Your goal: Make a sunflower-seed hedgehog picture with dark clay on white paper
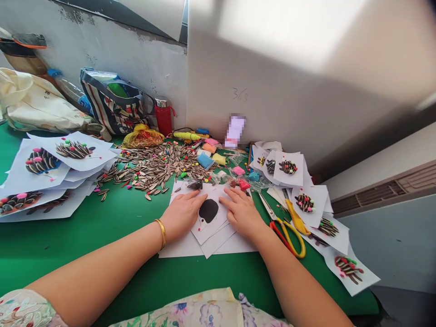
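Note:
In front of me lies a small stack of white paper (211,240). On its top sheet is a flat black rounded patch (208,210), with a thin drawn snout and small reddish dots below it. My left hand (184,211) rests flat on the left side of the sheets, fingers stretched forward, a gold bracelet at the wrist. My right hand (243,211) lies on the right side, fingers spread. Neither hand holds anything. Beyond the fingertips are a black lump in clear wrapping (195,185) and a red lump of clay (244,184).
Loose sunflower seeds (153,165) cover the back of the green table (136,259). Scissors (284,227) and a yellow utility knife (297,217) lie right of my hand. Seed-decorated sheets (76,152) are piled left, others (308,200) right. A red flask (163,119) stands behind.

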The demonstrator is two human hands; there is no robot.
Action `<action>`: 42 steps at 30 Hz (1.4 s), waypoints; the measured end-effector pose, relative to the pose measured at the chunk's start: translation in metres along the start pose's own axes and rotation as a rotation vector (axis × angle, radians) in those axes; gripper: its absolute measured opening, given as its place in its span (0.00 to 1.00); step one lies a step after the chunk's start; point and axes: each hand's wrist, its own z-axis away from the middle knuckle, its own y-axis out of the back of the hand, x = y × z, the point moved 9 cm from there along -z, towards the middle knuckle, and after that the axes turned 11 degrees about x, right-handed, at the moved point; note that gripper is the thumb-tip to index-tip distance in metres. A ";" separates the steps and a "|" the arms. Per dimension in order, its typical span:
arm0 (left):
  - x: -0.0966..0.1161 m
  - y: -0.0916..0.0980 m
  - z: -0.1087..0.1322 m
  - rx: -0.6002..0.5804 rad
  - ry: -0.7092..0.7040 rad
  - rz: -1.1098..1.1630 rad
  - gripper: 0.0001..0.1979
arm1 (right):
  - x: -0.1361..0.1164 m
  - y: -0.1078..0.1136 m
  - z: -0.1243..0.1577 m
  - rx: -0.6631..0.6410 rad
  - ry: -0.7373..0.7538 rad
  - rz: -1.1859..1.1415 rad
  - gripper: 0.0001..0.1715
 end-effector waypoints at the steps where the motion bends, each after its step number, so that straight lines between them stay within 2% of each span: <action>1: 0.000 0.000 0.000 0.006 0.001 0.001 0.26 | -0.001 -0.003 -0.001 -0.021 -0.007 -0.001 0.33; 4: -0.001 0.001 0.000 0.021 0.008 0.013 0.26 | -0.001 -0.006 -0.003 -0.047 -0.023 -0.016 0.34; 9: -0.001 0.001 0.000 0.021 0.011 0.022 0.26 | 0.003 0.005 -0.003 0.057 -0.033 -0.053 0.24; 16: 0.000 0.001 0.000 0.012 -0.002 0.008 0.26 | 0.003 -0.001 -0.005 0.011 -0.068 -0.079 0.33; 21: 0.000 0.001 0.000 0.009 0.003 -0.005 0.26 | 0.006 0.004 -0.006 0.040 -0.083 -0.079 0.32; 24: 0.000 0.001 0.000 0.008 -0.003 -0.010 0.26 | 0.003 0.003 -0.004 0.025 -0.054 -0.066 0.30; 28: -0.001 0.000 0.000 0.007 -0.007 -0.015 0.26 | 0.000 0.004 -0.002 0.068 -0.009 -0.048 0.25; 34: -0.001 -0.001 0.000 0.009 -0.002 0.002 0.26 | 0.001 -0.005 -0.005 0.037 -0.024 0.002 0.32; 39: -0.001 -0.001 0.000 -0.001 0.003 -0.004 0.26 | -0.003 0.001 -0.006 0.094 0.001 0.028 0.24; 42: 0.000 0.000 0.000 0.002 0.001 -0.015 0.26 | -0.005 0.000 -0.007 0.098 0.001 0.025 0.25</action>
